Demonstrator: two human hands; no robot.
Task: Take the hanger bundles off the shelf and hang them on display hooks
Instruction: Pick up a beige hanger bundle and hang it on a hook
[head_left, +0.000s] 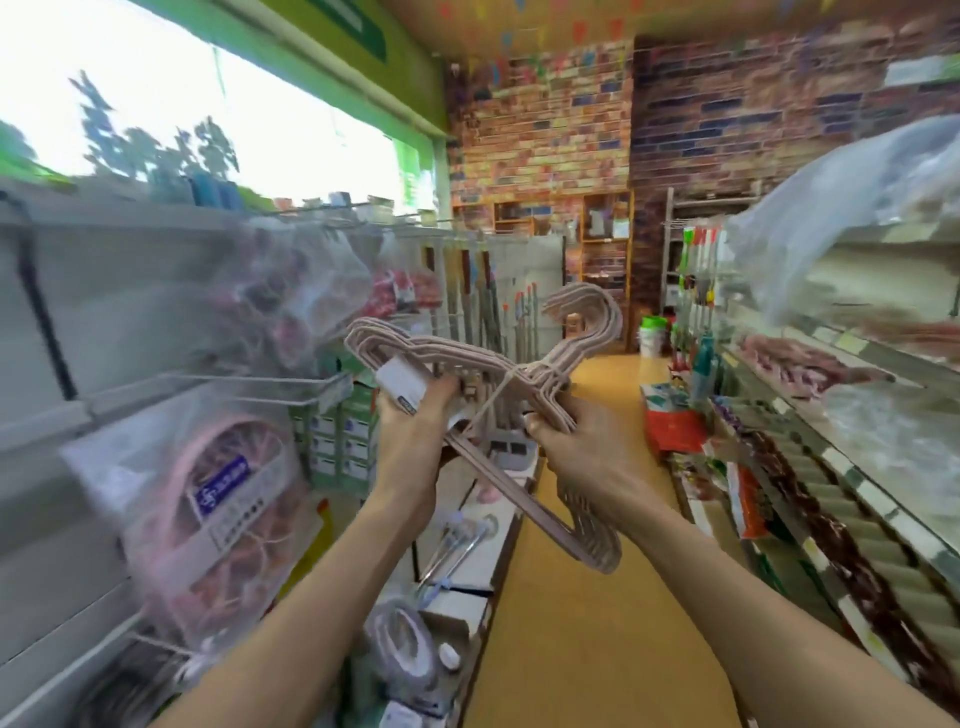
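A bundle of pale pink hangers (587, 332), tied with string at the neck, is held in front of me at chest height over the aisle. Its hooks point up and to the right, and one shoulder end hangs down toward the lower right. My left hand (415, 415) grips the bundle's left shoulder, where a white label sits. My right hand (561, 426) grips the bundle near its neck, just below the string. A bare wire display hook (218, 384) juts out from the left shelving, level with my left hand.
Bagged pink goods (208, 499) hang on the left shelving. The right shelves (831, 467) hold packaged goods and plastic-wrapped items. The yellow aisle floor (597, 597) runs ahead to a brick-pattern wall (540, 130). Brooms and mops stand at the aisle's far end.
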